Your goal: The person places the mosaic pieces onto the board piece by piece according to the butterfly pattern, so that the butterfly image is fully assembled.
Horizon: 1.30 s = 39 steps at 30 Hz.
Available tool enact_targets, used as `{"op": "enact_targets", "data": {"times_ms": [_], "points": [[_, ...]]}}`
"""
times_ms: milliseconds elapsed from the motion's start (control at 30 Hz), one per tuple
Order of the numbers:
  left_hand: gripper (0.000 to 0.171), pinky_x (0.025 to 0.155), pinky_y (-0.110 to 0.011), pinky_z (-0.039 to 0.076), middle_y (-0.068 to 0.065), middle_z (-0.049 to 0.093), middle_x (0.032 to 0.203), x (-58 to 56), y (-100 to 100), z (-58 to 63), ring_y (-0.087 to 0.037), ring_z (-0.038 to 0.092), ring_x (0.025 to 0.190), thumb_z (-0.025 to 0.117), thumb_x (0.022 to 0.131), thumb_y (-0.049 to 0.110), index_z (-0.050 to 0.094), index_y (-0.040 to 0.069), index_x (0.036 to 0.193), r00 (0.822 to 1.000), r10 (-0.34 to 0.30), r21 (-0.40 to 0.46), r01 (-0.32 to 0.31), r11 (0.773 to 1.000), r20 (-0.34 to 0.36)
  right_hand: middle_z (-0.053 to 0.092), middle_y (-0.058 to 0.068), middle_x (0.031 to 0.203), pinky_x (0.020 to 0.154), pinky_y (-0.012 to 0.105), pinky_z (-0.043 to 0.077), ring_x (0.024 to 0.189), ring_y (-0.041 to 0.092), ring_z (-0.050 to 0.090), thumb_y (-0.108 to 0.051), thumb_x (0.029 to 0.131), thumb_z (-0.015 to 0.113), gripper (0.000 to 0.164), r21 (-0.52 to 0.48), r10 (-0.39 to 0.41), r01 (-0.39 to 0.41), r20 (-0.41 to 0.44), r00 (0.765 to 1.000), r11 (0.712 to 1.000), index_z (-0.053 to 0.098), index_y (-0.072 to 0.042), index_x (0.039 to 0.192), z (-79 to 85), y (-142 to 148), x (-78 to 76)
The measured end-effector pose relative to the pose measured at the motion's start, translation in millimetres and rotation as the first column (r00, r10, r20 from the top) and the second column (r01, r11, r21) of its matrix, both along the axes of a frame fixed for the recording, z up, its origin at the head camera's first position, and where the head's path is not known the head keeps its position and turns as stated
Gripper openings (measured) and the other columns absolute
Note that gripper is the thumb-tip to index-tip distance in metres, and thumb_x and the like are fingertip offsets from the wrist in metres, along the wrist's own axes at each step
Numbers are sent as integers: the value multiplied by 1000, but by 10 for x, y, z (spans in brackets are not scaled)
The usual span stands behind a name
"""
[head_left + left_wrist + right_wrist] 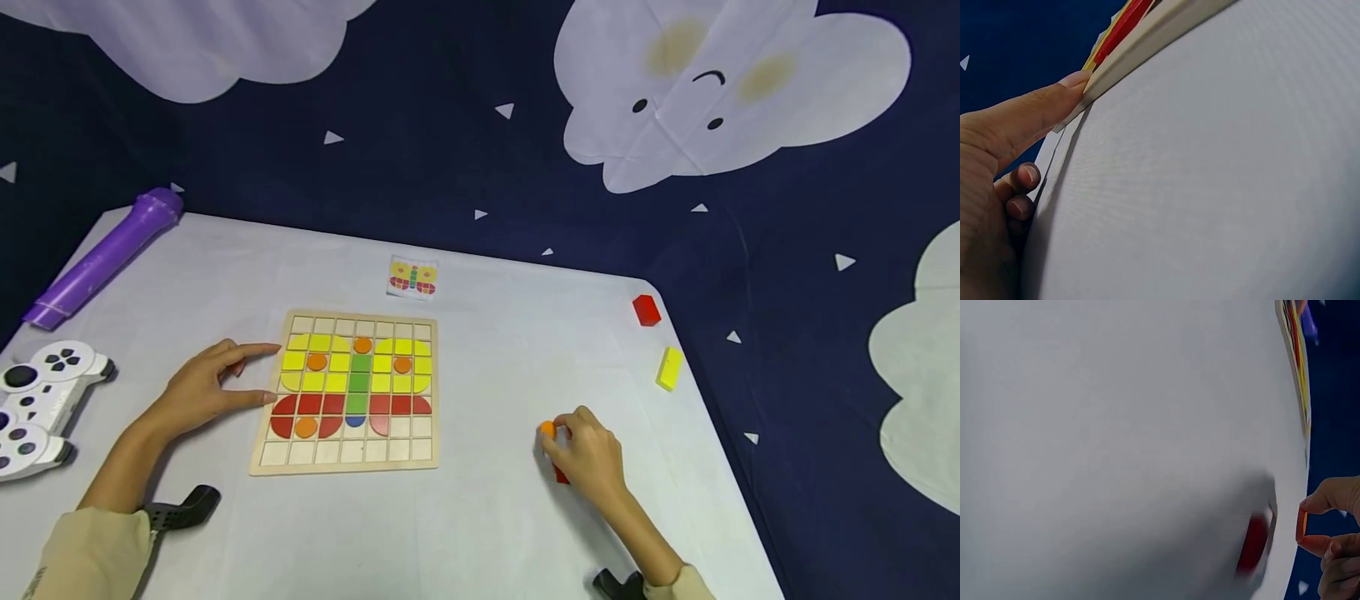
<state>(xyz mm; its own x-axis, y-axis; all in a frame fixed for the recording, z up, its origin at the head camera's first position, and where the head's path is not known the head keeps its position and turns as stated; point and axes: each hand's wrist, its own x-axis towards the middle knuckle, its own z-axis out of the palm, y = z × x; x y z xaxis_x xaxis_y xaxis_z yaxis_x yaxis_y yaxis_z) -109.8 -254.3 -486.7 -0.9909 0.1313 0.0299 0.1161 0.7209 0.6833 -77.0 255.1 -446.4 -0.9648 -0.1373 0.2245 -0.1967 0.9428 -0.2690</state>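
A wooden grid board (345, 468) lies left of centre, its cells filled with a butterfly pattern of yellow, red, green, orange and blue pieces. My left hand (206, 383) touches the board's left edge with spread thumb and index finger; in the left wrist view the thumb (1041, 109) lies against the frame. Off to the right of the board, my right hand (588, 454) pinches an orange round piece (1301, 525) between thumb and index finger, raised over the table. Below that hand lies a red piece (1252, 544), partly covered by it in the head view.
Behind the board lies a small butterfly picture card (412, 277). A red block (647, 310) and a yellow block (670, 368) are near the table's right edge. On the left are a purple microphone (105, 258) and a white game controller (48, 408).
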Motion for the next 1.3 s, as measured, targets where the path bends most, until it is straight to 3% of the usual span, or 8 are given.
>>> {"op": "enact_targets", "data": {"times_ms": [267,567,900,1100,1300], "points": [[68,68,-37,28,-3,39,86,-4,-7,-4,-15,36,82,85,76,33,60,12,135,1000,-3,-2,3,1000,6,46,-4,68,45,17,31,50,2,31,-15,75,82,16,-55,168,-170,-35,985,984,73,-2,81,-13,-517,-30],[68,68,-39,28,-4,38,86,-8,-3,28,-20,38,83,85,76,33,59,10,135,1000,4,-15,-4,1000,8,46,-5,69,48,17,31,52,1,34,-17,74,82,16,-96,262,-266,-48,964,959,74,-6,83,16,-947,-62],[67,69,-39,28,-4,39,85,13,26,11,-19,38,82,84,76,32,60,10,134,1000,-1,-6,1,1000,2,50,-4,71,49,15,31,52,2,38,-19,78,81,15,-95,404,-407,-51,913,908,73,-7,80,5,-1343,-43],[67,68,-39,28,-4,39,85,10,31,4,-20,38,83,84,76,32,60,10,134,1000,-4,-5,4,1000,0,47,-6,71,48,16,30,51,3,37,-20,80,79,17,-79,432,-436,-54,900,897,66,-11,72,-32,-1503,-75],[67,68,-39,28,-3,38,85,3,27,23,-19,38,82,84,76,32,60,10,134,1000,-7,-8,7,1000,1,54,-3,77,49,18,35,52,7,43,-20,83,77,11,-20,456,-457,-36,889,889,71,-11,81,-69,-1585,-112]]}}
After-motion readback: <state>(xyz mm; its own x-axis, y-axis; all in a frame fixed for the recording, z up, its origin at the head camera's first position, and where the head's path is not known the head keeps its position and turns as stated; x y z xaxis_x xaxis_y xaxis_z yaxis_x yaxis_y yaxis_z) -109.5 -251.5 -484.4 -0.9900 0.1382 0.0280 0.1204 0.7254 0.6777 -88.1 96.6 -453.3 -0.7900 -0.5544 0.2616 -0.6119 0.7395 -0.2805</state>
